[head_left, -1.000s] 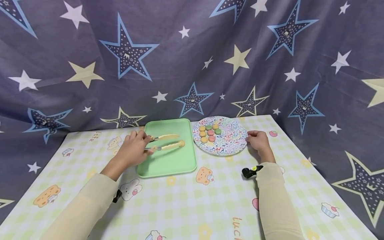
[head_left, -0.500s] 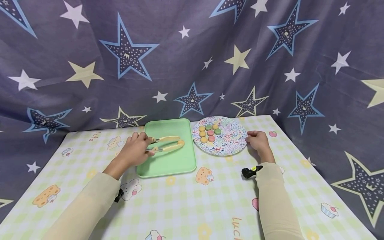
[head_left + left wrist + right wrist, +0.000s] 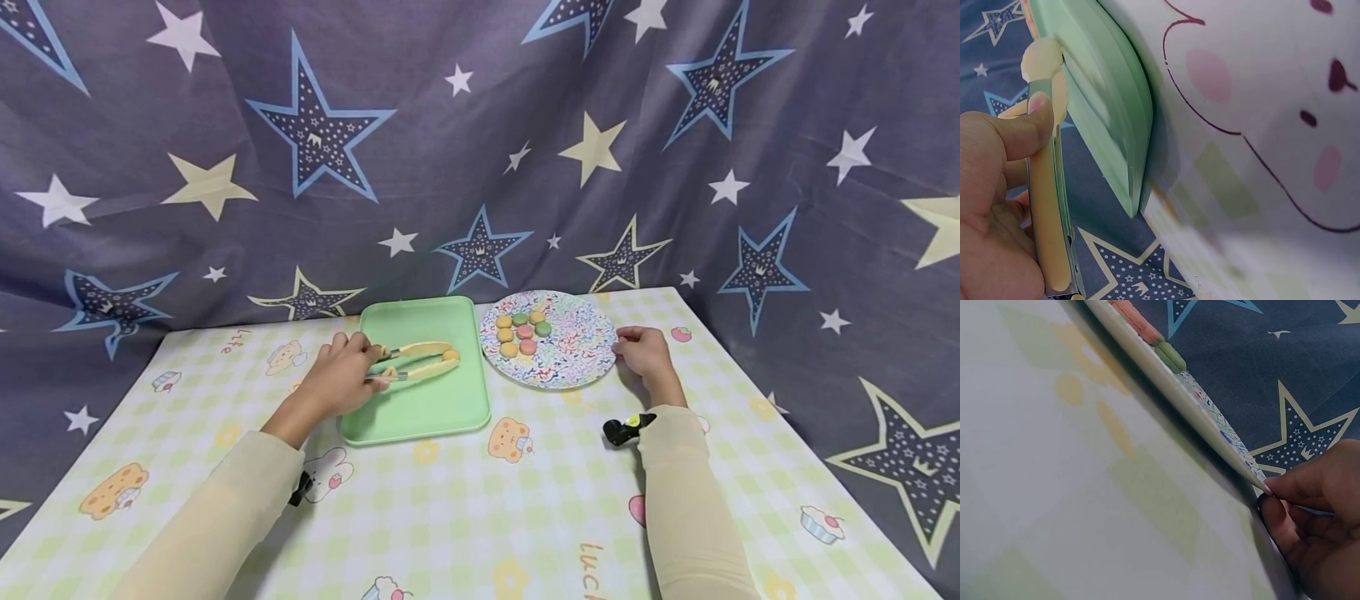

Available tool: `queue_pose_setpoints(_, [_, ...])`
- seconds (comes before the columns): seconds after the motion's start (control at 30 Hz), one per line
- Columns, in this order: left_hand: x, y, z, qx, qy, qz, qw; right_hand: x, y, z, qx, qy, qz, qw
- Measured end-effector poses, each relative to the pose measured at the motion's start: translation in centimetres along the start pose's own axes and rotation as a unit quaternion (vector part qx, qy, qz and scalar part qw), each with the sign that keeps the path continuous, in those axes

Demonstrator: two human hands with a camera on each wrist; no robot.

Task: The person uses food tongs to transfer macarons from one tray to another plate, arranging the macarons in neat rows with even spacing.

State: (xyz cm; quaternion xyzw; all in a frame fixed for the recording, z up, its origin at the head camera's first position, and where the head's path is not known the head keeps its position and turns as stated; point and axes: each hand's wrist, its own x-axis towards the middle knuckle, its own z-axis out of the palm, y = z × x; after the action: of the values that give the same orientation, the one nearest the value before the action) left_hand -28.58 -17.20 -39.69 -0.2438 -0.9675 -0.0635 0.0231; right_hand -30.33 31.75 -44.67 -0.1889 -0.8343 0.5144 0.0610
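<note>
My left hand (image 3: pixel 341 372) grips a pair of tongs (image 3: pixel 1047 219) with cream-coloured arms over the light green tray (image 3: pixel 420 417). A small yellow macaron (image 3: pixel 450 355) sits between the tong tips, above or on the tray; I cannot tell whether it is lifted. In the left wrist view, the thumb presses along one tong arm. On the right, my right hand (image 3: pixel 647 354) pinches the rim of a round speckled plate (image 3: pixel 577 358) between thumb and fingers. Several yellow, green and pink macarons (image 3: pixel 527 332) lie on the plate's left half.
Tray and plate stand side by side at the back of a table covered by a checked cloth (image 3: pixel 450 517) with cartoon prints. A dark star-patterned curtain (image 3: pixel 420 167) hangs right behind them. A small black camera (image 3: pixel 628 429) is worn at the right wrist.
The tong tips have come closer together around the yellow macaron, and the left hand has shifted slightly to the right. The right hand and plate have stayed put.
</note>
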Motion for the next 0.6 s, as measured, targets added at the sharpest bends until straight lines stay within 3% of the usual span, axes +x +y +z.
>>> queue_pose_setpoints(0.6, [0.27,0.29,0.13,-0.024,0.001,0.000,0.9997,-0.21,-0.12,-0.12,-0.005,0.000,-0.006,1.000])
